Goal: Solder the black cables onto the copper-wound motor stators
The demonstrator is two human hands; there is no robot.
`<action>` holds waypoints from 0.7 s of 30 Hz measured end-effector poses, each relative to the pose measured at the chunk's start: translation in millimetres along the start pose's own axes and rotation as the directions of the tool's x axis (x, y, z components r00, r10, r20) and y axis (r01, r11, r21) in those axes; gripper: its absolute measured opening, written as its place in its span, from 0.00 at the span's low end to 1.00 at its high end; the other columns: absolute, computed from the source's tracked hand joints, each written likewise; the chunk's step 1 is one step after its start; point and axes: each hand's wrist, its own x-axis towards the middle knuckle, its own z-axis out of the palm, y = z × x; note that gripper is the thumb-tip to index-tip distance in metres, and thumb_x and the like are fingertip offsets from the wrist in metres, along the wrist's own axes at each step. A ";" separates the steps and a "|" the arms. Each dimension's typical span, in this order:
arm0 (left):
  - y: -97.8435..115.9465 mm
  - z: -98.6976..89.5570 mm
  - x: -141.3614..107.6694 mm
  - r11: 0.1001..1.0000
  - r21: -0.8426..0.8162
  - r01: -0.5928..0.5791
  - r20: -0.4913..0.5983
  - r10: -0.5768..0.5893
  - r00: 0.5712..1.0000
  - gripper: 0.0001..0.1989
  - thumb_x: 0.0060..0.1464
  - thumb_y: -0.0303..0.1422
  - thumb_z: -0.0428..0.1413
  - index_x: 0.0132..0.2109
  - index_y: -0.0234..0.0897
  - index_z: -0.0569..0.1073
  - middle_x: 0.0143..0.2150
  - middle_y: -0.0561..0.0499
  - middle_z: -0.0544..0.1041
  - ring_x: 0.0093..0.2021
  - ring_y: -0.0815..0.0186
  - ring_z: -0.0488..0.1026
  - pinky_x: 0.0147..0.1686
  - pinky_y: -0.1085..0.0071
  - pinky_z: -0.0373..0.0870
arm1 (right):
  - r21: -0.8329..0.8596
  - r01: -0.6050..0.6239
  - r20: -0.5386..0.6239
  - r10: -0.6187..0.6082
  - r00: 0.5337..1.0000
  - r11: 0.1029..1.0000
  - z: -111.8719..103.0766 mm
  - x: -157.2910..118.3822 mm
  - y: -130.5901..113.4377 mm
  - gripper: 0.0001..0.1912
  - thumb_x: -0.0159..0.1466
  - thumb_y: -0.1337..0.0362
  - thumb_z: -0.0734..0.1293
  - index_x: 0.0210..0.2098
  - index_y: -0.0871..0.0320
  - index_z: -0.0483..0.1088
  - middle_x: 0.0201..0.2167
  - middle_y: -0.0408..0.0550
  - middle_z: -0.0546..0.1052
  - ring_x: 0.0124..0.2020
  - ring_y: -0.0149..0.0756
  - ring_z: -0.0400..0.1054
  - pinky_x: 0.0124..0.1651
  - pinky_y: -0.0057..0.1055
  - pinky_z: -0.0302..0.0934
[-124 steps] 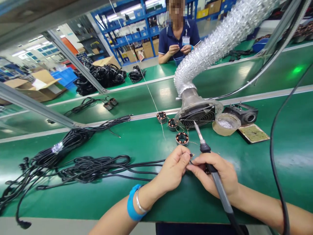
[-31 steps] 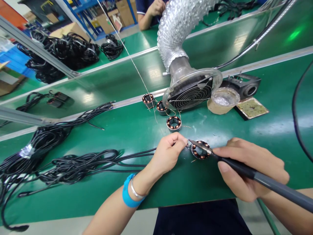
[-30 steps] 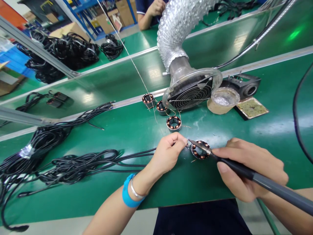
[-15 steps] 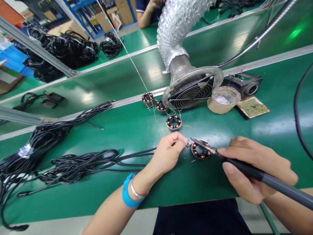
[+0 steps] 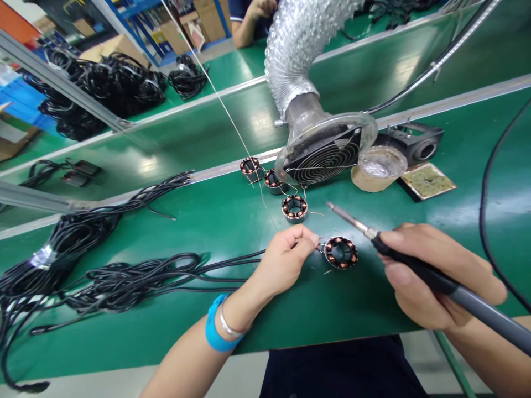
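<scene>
My left hand (image 5: 286, 257) pinches thin wire ends at the left side of a copper-wound motor stator (image 5: 341, 253), which lies on the green bench. Black cables (image 5: 232, 268) run from the left to beneath this hand; its fingers partly hide the wires. My right hand (image 5: 435, 276) grips a soldering iron (image 5: 431, 273) by its black and grey handle. The iron's bare tip points up and left, above the bench and apart from the stator. Another stator (image 5: 295, 208) sits just beyond my left hand, with two more (image 5: 250, 169) behind it.
A fume extractor (image 5: 326, 157) with a silver duct stands behind the stators. To its right are a round pot (image 5: 378, 168), a sponge tray (image 5: 429, 181) and an iron holder (image 5: 418, 145). Cable bundles (image 5: 78, 237) lie left. Across the divider is another person's arm (image 5: 251, 25).
The soldering iron has lifted off from over the stator, its tip moving up and away from the wires. My left hand stays in place.
</scene>
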 end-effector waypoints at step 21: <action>4.9 -8.5 -8.0 0.999 -0.052 0.017 0.171 -0.008 0.985 0.17 0.60 0.43 0.52 0.29 0.37 0.62 0.21 0.60 0.58 0.20 0.76 0.50 0.22 0.76 0.49 | -0.080 0.047 0.300 -0.020 0.954 0.996 25.0 5.0 4.4 0.15 0.63 0.76 0.65 0.46 0.55 0.71 0.25 0.38 0.71 0.23 0.25 0.64 0.29 0.23 0.62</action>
